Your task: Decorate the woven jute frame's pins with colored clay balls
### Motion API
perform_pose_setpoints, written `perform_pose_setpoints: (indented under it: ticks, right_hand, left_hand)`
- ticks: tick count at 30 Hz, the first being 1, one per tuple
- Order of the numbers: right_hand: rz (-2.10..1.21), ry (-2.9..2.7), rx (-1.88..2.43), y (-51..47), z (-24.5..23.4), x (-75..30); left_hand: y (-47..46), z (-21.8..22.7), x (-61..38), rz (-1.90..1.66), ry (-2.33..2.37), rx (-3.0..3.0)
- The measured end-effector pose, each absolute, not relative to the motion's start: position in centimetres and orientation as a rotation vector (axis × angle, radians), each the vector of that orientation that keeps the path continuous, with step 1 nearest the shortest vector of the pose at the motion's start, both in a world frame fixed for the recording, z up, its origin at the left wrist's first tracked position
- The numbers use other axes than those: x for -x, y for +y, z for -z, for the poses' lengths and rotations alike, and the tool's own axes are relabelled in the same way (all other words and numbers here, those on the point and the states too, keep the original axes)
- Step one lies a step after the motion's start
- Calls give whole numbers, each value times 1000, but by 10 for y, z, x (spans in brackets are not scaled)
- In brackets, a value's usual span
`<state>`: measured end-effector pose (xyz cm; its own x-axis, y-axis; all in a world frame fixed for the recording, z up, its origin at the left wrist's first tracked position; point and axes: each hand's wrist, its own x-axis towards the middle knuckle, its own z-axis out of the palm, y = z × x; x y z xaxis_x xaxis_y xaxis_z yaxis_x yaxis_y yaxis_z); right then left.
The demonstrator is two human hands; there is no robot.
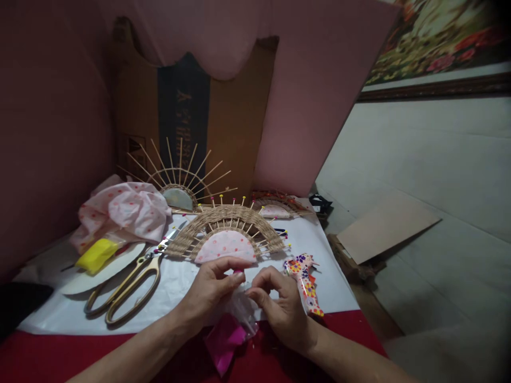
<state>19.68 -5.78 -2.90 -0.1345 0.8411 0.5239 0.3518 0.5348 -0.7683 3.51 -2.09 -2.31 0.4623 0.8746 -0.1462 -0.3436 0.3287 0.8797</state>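
My left hand (219,284) pinches a small magenta piece (238,272), too little to name exactly, between thumb and fingertips. Close by on the right, my right hand (281,306) is closed in a pinch at the upper edge of a clear plastic bag (244,314); what its fingertips hold is too small to make out. Bright magenta material (224,340) shows in the lower part of the bag. Just beyond both hands lies a woven half-round fan (223,215) with a dotted pink fabric centre (225,247). Pink and yellow beads tip its thin sticks.
Gold-handled scissors (133,290), a yellow packet (96,255) and crumpled dotted fabric (128,213) lie at left. A flower-patterned glue gun (305,282) is by my right hand. Behind stand a bare-sticked fan (179,181), another fan (277,207) and cardboard (239,127).
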Motion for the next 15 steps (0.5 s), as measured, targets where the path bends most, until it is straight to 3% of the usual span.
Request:
perform_pose_setpoints:
  ticks: [15]
  right_hand:
    - [-636,-1681,975,-58,30,-196]
  left_hand:
    - [-21,23,-35,-900,727,-971]
